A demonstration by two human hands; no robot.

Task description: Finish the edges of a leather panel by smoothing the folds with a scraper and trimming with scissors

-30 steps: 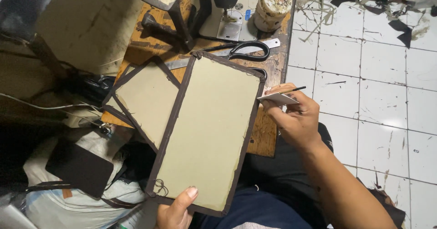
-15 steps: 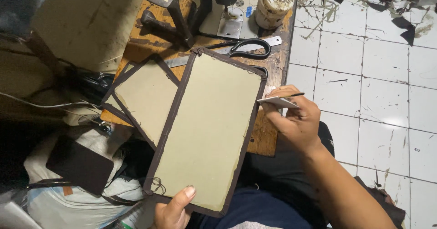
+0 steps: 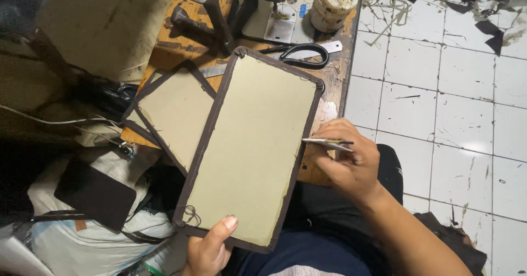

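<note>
From where I sit, this reads as a small sewing or bag-making workshop. At twelve o'clock a worn wooden counter (image 3: pixel 335 84) carries a sewing machine (image 3: pixel 274 7), its needle plate and dark body showing, with black-handled scissors (image 3: pixel 299 55) and a metal ruler (image 3: pixel 324 48) lying just in front of it. A fat spool of pale cord (image 3: pixel 334 1) stands beside the machine. At one o'clock, offcuts and fabric scraps (image 3: pixel 395 7) litter the white tiled floor (image 3: pixel 439 106). At nine o'clock, a stiff tan panel edged in dark binding (image 3: pixel 175 111) rests on the counter, and bundled material (image 3: pixel 82 237) is heaped at seven o'clock.
</note>
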